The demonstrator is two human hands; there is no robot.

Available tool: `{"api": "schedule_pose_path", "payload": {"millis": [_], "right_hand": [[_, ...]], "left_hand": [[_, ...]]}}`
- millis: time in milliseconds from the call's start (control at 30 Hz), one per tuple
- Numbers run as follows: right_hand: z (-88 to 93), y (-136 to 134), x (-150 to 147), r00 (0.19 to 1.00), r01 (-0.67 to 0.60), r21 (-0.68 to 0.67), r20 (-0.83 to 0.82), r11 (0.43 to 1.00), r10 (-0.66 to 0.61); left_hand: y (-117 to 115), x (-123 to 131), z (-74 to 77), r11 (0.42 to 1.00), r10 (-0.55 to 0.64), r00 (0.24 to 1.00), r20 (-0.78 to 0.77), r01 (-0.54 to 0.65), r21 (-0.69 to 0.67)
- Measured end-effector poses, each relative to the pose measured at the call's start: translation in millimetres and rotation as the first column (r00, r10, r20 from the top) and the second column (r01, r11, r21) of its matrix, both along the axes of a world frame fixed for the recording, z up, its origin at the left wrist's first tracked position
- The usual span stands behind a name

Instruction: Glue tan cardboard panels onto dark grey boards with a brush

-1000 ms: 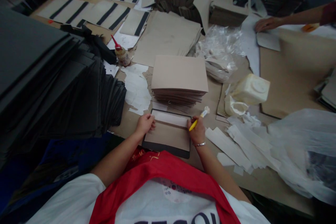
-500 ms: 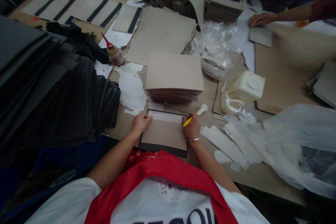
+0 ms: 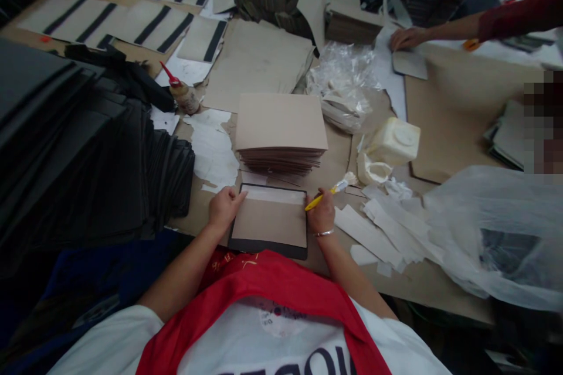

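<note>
A tan board with a black border (image 3: 269, 222) lies flat at the table's front edge, with a pale strip along its far side. My left hand (image 3: 225, 210) is closed at its upper left corner, thumb and fingers pinching the edge. On the other side, my right hand (image 3: 321, 212) is closed round a brush with a yellow handle (image 3: 315, 203). The brush's pale bristles point away to the right, and this hand rests beside the board's right edge. Just beyond the board stands a stack of tan boards (image 3: 281, 123).
Tall piles of black sheets (image 3: 101, 158) stand at left. A red-tipped glue bottle (image 3: 185, 96) is behind torn paper (image 3: 214, 146). To the right are a cut plastic jug (image 3: 391, 143), paper strips (image 3: 373, 234) and a plastic bag (image 3: 497, 234). Co-workers' hands (image 3: 407, 38) reach in from both sides.
The view has shifted slightly, moving most things a little left. Both my hands keep their places at the board. A co-worker's hand at upper left has reached farther over the panels.
</note>
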State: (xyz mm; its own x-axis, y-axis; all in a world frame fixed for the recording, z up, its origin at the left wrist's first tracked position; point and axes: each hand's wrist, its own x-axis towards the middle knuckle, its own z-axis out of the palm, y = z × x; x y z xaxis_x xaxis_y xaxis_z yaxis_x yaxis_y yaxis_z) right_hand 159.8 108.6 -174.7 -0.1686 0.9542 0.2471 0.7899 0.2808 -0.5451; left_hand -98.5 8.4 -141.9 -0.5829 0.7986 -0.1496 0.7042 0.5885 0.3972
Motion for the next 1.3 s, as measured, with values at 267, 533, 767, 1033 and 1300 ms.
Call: {"api": "schedule_pose_path", "payload": {"millis": [267,533,767,1033,1300], "right_hand": [[-14.2,-36,-11,0.899,-0.437,0.114,0.082,0.892,0.429],[-20.8,-37,-11,0.884,-0.463,0.107,0.125,0.88,0.45],[-7.6,-37,1,0.915,-0.401,0.187,0.031,0.897,0.403],[16.1,-58,15,0.909,-0.399,0.276,-0.005,0.874,0.417],[26.3,-77,17,0.896,-0.423,0.277,-0.01,0.863,0.443]], "left_hand": [[8,61,-18.2,0.64,-0.75,0.628,-0.207,0.768,0.01],[-26,10,-23.4,0.822,-0.569,0.785,-0.243,0.546,-0.163],[-78,-23,-0.5,0.907,-0.414,0.86,-0.299,0.418,-0.054],[-87,-37,20.4,0.969,-0.248,0.917,-0.312,0.239,-0.067],[-50,-42,-2.7,0.949,-0.313,0.893,-0.324,0.308,-0.067]]}}
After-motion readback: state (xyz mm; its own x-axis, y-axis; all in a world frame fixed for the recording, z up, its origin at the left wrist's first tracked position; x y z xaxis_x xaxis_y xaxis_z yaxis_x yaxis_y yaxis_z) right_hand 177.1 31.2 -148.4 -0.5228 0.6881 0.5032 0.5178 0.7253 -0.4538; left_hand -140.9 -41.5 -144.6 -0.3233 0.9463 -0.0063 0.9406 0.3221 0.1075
